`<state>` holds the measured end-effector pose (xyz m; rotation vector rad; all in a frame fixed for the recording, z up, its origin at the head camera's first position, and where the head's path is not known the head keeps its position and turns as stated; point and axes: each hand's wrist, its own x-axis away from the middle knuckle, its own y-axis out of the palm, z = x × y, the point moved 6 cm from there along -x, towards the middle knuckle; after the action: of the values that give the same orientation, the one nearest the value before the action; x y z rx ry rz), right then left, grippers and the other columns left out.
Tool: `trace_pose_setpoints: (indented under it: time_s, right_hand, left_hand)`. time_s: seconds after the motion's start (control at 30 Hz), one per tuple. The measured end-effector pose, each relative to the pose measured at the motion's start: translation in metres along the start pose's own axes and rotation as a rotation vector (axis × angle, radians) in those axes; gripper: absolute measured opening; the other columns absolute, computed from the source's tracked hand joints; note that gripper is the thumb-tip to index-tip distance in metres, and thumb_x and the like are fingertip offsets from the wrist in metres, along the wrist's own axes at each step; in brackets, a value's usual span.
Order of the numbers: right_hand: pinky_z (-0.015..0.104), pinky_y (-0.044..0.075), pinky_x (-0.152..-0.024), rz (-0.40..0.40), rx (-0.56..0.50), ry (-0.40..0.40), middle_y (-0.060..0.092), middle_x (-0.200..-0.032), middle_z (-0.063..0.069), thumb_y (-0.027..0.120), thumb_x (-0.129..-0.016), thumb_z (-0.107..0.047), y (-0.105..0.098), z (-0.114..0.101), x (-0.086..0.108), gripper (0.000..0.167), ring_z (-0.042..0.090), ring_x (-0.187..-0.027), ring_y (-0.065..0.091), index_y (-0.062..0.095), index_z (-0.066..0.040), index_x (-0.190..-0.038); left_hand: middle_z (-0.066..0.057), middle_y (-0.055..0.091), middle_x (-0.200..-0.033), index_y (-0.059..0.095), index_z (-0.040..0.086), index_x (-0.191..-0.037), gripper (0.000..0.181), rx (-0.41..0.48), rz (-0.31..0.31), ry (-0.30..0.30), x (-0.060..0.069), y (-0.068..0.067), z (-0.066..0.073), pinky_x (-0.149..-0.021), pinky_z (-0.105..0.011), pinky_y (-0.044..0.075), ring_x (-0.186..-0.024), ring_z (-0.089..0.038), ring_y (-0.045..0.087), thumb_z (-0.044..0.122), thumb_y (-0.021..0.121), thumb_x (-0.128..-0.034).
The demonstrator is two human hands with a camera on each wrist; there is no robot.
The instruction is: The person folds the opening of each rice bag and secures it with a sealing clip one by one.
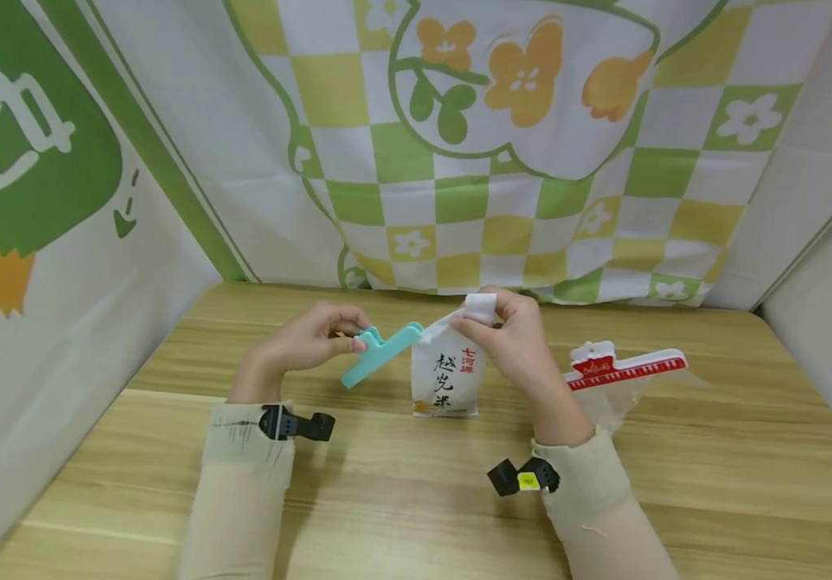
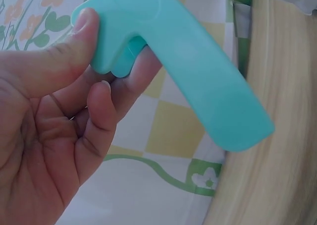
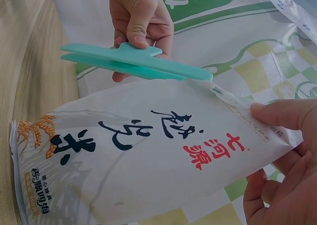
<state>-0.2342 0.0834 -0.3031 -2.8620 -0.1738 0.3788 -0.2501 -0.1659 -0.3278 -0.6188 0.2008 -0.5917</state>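
Note:
A teal bag clip [image 1: 382, 354] is pinched by its handle between the thumb and fingers of my left hand [image 1: 312, 341]. In the right wrist view the clip's long jaws stand slightly apart, one end touching or very near the folded top corner of a white rice bag [image 3: 129, 150]. That bag [image 1: 446, 374] stands upright on the table, with dark and red lettering on its front. My right hand [image 1: 513, 334] grips the bag's folded top edge at its right side, thumb in front. In the left wrist view the clip [image 2: 198, 71] fills the upper middle.
Right of my right forearm lies a red and white bag clip [image 1: 626, 366] on a clear plastic bag [image 1: 614, 403]. The wooden table [image 1: 401, 499] ends at a checkered, flowered cloth [image 1: 459, 193] behind. Fabric walls stand at left and right.

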Motion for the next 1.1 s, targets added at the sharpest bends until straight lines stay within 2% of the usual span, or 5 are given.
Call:
trace_pose_setpoints:
  time_s: [0.23,0.43,0.63,0.83,1.1]
  right_hand:
    - [0.025,0.053,-0.063,0.003,-0.005,-0.002,0.064,-0.086,0.009,0.075,-0.086,-0.005,0.0,0.0,-0.001,0.013,0.013,-0.074,0.059,0.069,0.002,-0.094]
    - [0.024,0.054,-0.065,0.015,-0.016,0.003,0.064,-0.087,0.011,0.074,-0.086,-0.003,0.0,0.001,-0.001,0.013,0.012,-0.075,0.059,0.068,0.004,-0.093]
    - [0.024,0.054,-0.065,0.014,-0.015,-0.001,0.064,-0.088,0.011,0.074,-0.086,-0.003,0.0,0.001,-0.001,0.013,0.012,-0.075,0.06,0.067,0.004,-0.094]
    - [0.025,0.053,-0.063,0.004,-0.009,-0.007,0.065,-0.087,0.012,0.074,-0.086,-0.004,0.001,0.0,-0.001,0.012,0.013,-0.074,0.059,0.068,0.003,-0.094]
    - [0.026,0.055,-0.066,-0.003,-0.026,0.005,0.066,-0.091,0.015,0.073,-0.087,-0.004,0.001,0.0,0.001,0.013,0.014,-0.077,0.061,0.069,0.004,-0.097]
  left_hand:
    - [-0.009,0.077,-0.1,0.066,0.002,-0.106,0.013,-0.037,0.006,-0.017,-0.003,0.001,0.006,-0.092,-0.04,0.051,-0.093,-0.016,0.071,0.001,0.064,-0.0941]
    - [-0.009,0.077,-0.098,0.068,0.002,-0.105,0.012,-0.068,0.015,0.004,-0.008,0.003,0.01,-0.093,-0.045,0.054,-0.091,-0.016,0.071,0.001,0.065,-0.093]
    - [-0.013,0.076,-0.099,0.067,-0.001,-0.105,0.013,-0.045,0.009,0.026,-0.01,0.006,0.009,-0.091,-0.042,0.056,-0.092,-0.018,0.072,0.0,0.065,-0.0927]
    - [-0.013,0.076,-0.099,0.066,-0.001,-0.106,0.013,-0.028,0.006,0.053,-0.013,0.008,0.01,-0.088,-0.035,0.056,-0.091,-0.014,0.071,-0.001,0.064,-0.093]
    - [-0.013,0.077,-0.101,0.066,-0.001,-0.108,0.015,-0.011,0.008,0.056,-0.017,0.011,0.013,-0.082,-0.031,0.056,-0.09,-0.016,0.071,0.001,0.065,-0.0932]
